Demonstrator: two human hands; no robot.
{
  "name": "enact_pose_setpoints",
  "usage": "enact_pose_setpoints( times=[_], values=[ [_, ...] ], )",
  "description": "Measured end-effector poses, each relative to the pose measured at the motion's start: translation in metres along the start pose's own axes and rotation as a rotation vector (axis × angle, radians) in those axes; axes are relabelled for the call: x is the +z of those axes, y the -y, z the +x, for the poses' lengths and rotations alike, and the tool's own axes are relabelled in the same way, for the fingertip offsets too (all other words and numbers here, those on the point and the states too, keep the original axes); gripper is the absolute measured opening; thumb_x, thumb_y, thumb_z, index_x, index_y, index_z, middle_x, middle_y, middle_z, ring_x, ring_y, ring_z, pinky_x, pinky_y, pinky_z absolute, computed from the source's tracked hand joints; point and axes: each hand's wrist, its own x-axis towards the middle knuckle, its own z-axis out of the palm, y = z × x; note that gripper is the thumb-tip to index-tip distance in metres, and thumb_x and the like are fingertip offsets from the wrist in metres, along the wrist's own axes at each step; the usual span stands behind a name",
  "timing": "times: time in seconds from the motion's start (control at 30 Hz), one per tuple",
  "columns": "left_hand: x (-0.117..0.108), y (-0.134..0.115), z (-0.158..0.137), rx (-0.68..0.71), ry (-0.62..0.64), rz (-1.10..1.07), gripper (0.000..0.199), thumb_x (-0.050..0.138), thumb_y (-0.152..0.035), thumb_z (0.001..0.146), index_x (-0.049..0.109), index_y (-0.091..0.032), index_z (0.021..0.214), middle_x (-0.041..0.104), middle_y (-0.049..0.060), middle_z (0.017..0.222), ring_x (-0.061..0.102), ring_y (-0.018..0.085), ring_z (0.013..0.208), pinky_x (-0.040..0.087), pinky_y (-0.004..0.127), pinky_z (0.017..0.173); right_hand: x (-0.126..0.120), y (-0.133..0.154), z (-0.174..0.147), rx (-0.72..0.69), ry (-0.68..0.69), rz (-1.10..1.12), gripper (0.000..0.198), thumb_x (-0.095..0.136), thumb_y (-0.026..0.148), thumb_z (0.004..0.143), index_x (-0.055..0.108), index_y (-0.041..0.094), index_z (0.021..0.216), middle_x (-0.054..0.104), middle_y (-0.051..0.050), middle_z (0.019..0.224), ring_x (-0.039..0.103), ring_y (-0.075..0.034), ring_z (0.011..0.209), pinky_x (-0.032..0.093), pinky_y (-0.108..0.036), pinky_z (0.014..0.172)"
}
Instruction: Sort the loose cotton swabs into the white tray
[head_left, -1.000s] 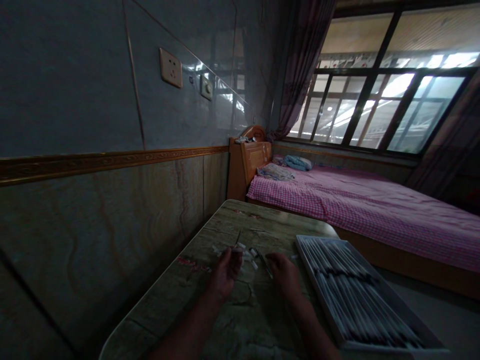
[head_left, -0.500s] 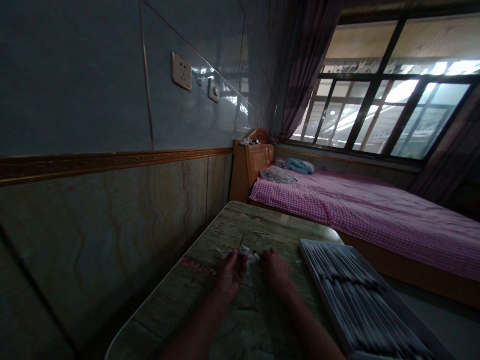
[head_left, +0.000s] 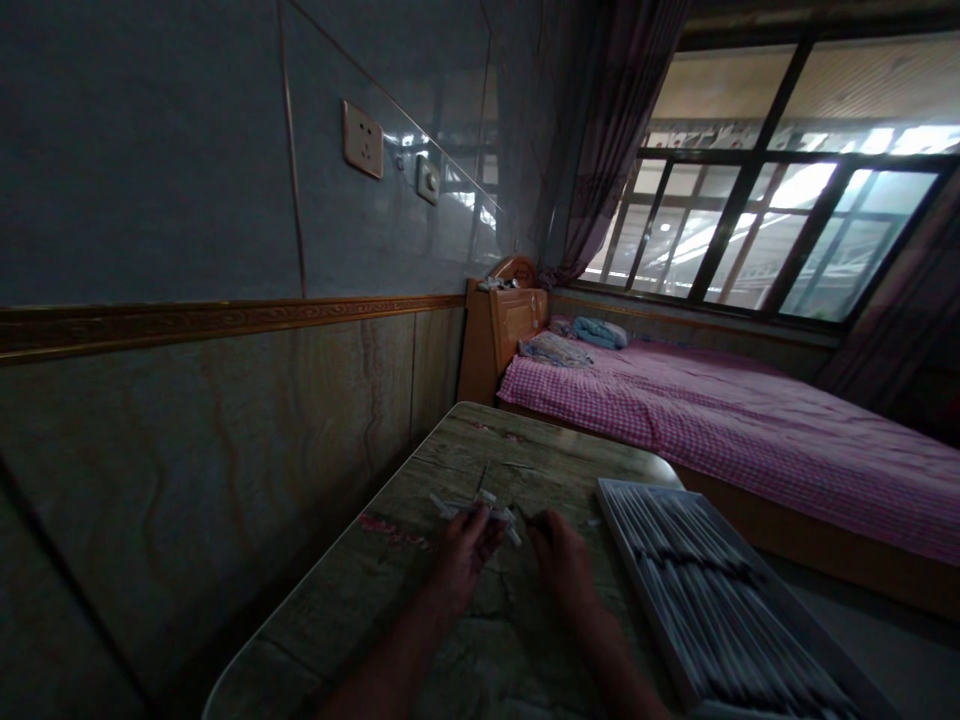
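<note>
Above the green marble-patterned table [head_left: 480,640], my left hand [head_left: 459,560] is closed on a small whitish, see-through plastic piece [head_left: 486,497]. More pale clear pieces [head_left: 448,507] lie beside its fingertips, and a thin dark rod [head_left: 482,476] sticks out beyond them. My right hand [head_left: 561,560] sits a little to the right, fingers pinched, with a thin dark piece [head_left: 522,514] pointing from its fingertips toward the pale pieces. Whether the two touch I cannot tell; the dim light blurs small details.
On the table's right side lies a shallow white tray [head_left: 637,590] packed with thin pale sticks [head_left: 697,550] with dark parts. Behind the table stands a bed [head_left: 675,400] with a pink checked cover. A tiled wall [head_left: 300,420] runs along the left.
My right hand has closed into a tighter pinch, and the thin dark piece now shows at its fingertips. The pale pieces at my left hand have turned slightly.
</note>
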Motion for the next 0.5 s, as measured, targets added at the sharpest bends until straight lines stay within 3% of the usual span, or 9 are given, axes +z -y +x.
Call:
enact_pose_setpoints(
  times=[0.2, 0.5],
  values=[
    [-0.001, 0.007, -0.004, -0.02, 0.042, 0.072, 0.023, 0.082, -0.021, 0.065, 0.066, -0.013, 0.08, 0.074, 0.005, 0.08, 0.071, 0.016, 0.072, 0.059, 0.024, 0.066, 0.011, -0.015, -0.018, 0.15, -0.139, 0.509, 0.02, 0.059, 0.033, 0.073, 0.066, 0.017, 0.084, 0.066, -0.003, 0.073, 0.06, -0.019, 0.067, 0.045, -0.026, 0.059],
    [-0.003, 0.012, -0.005, -0.029, 0.073, 0.133, 0.037, 0.088, -0.029, 0.055, 0.065, -0.014, 0.079, 0.072, 0.003, 0.078, 0.07, 0.015, 0.07, 0.058, 0.025, 0.066, 0.01, -0.005, -0.017, 0.226, -0.159, 0.728, 0.019, 0.067, 0.033, 0.063, 0.065, 0.017, 0.074, 0.062, 0.001, 0.064, 0.054, -0.015, 0.059, 0.043, -0.025, 0.054]
  ],
)
